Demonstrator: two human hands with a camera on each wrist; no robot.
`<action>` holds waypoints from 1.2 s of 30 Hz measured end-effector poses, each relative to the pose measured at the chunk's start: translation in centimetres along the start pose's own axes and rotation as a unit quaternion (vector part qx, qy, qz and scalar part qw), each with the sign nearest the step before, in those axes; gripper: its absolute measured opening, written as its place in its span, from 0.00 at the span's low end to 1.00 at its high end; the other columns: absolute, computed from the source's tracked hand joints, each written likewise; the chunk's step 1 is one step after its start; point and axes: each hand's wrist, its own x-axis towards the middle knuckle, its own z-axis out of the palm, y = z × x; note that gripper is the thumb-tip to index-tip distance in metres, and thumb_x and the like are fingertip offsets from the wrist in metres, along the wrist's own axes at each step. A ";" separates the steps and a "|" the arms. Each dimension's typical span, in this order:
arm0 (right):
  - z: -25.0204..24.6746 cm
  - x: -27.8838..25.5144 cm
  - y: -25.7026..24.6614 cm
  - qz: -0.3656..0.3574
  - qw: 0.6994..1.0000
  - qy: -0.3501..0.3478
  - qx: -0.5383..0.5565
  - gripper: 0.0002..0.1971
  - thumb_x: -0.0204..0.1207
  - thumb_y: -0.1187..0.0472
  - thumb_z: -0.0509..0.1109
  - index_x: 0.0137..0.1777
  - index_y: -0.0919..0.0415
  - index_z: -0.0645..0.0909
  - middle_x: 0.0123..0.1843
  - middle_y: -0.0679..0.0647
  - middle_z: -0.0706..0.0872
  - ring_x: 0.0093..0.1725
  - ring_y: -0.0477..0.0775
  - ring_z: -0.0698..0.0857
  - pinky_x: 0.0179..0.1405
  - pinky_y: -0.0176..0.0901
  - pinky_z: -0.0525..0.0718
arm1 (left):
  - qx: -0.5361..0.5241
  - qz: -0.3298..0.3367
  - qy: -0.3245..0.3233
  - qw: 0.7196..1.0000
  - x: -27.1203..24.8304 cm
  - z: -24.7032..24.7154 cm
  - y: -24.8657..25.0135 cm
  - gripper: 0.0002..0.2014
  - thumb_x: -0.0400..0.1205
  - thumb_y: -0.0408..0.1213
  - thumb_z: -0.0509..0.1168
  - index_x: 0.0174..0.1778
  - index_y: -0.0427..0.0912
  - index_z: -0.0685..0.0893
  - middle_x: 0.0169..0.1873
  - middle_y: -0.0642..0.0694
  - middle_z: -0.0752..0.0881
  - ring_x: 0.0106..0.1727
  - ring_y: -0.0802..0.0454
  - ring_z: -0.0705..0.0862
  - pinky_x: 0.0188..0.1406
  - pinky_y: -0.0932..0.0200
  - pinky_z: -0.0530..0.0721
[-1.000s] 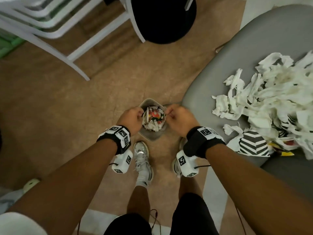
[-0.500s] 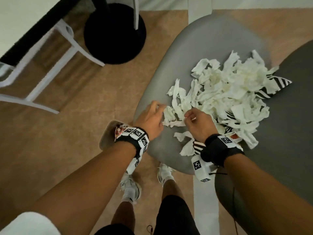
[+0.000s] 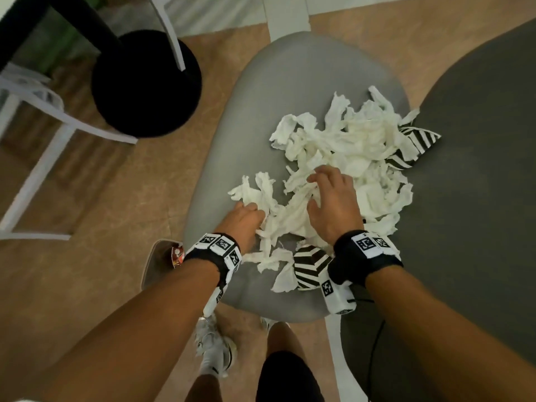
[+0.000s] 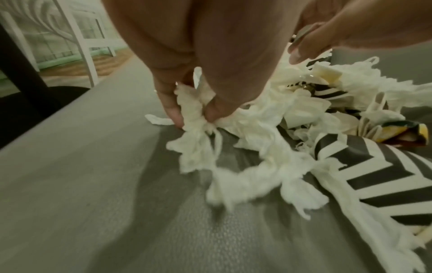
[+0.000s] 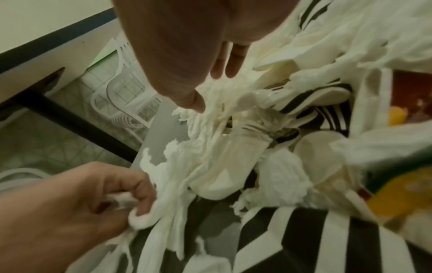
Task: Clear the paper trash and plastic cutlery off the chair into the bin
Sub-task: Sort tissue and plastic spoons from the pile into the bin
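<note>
Shredded paper trash (image 3: 342, 158) lies heaped on the grey chair (image 3: 290, 82), striped wrappers (image 3: 310, 265) mixed in. Left hand (image 3: 246, 219) pinches a tissue strip; right hand (image 3: 333, 204) spreads loosely over the heap. The bin (image 3: 156, 262) stands on the floor beside the chair's front-left edge.

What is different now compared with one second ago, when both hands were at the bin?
Both hands left the bin and moved to the chair. The left hand now pinches a paper strip; the right hand spreads open over the paper pile. The pile stays on the chair, the bin on the floor.
</note>
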 end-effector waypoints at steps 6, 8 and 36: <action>-0.3 2.9 0.2 0.006 0.994 -0.066 -0.092 0.39 0.74 0.69 0.66 0.84 0.48 0.60 0.83 0.51 0.68 0.72 0.64 0.72 0.64 0.58 0.77 | -0.160 -0.079 0.103 0.978 0.1 -1.2 -0.3 0.04 0.78 0.29 0.55 0.43 0.38 0.75 0.41 0.42 0.81 0.44 0.40 0.79 0.44 0.48 0.80; 0.0 3.5 0.4 0.005 0.983 -0.101 -0.154 0.31 0.77 0.66 0.64 0.80 0.48 0.67 0.68 0.54 0.83 0.65 0.64 0.76 0.60 0.57 0.75 | -0.172 -0.105 0.124 0.972 0.0 -1.7 -0.3 0.06 0.80 0.40 0.58 0.44 0.42 0.76 0.41 0.47 0.82 0.42 0.44 0.80 0.40 0.51 0.79; 0.5 0.1 -7.7 0.027 0.992 -0.065 0.106 0.25 0.87 0.44 0.55 0.31 0.58 0.74 0.26 0.53 0.78 0.30 0.54 0.78 0.34 0.47 0.70 | -0.365 -0.170 0.208 0.891 -4.3 -0.8 -2.5 0.35 0.82 0.70 0.49 0.30 0.41 0.78 0.23 0.51 0.80 0.29 0.50 0.79 0.35 0.53 0.78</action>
